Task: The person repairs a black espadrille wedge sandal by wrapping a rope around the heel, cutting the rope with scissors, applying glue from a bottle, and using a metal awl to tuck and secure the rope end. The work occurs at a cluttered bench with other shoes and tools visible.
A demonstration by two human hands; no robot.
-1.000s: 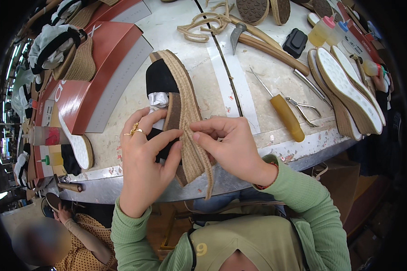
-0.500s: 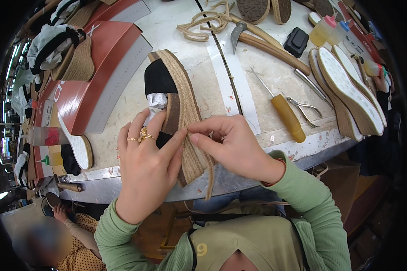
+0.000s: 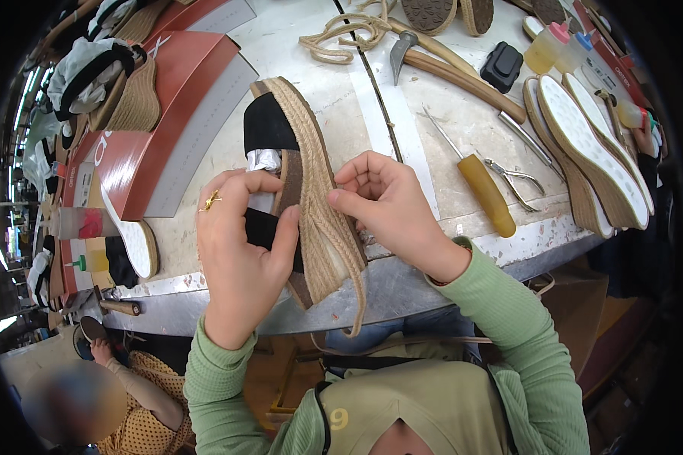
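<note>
A wedge sandal (image 3: 312,174) with black fabric straps and braided rope sides lies tilted on the worktable, its toe pointing away from me. White tissue paper (image 3: 264,160) is stuffed inside it. My left hand (image 3: 239,243) holds the sandal from the left, thumb against the rope side and index finger over the footbed by the rear strap. At the sandal's right edge my right hand (image 3: 387,208) is closed, thumb and forefinger pinched; what lies between them is too small to make out. A loose rope end (image 3: 357,303) loops off the heel past the table edge.
On the right lie a hammer (image 3: 455,80), an awl (image 3: 484,193), nippers (image 3: 514,184) and white-topped wedge soles (image 3: 588,152). Red shoe boxes (image 3: 163,114) stand at left, near glue bottles (image 3: 91,262). Rope strands (image 3: 345,38) lie at the back. Another person's arm (image 3: 140,390) shows lower left.
My left thumb and index finger have spread apart, moving off the spot where both hands met. My right hand has drawn slightly up and right, to the sandal's right edge.
</note>
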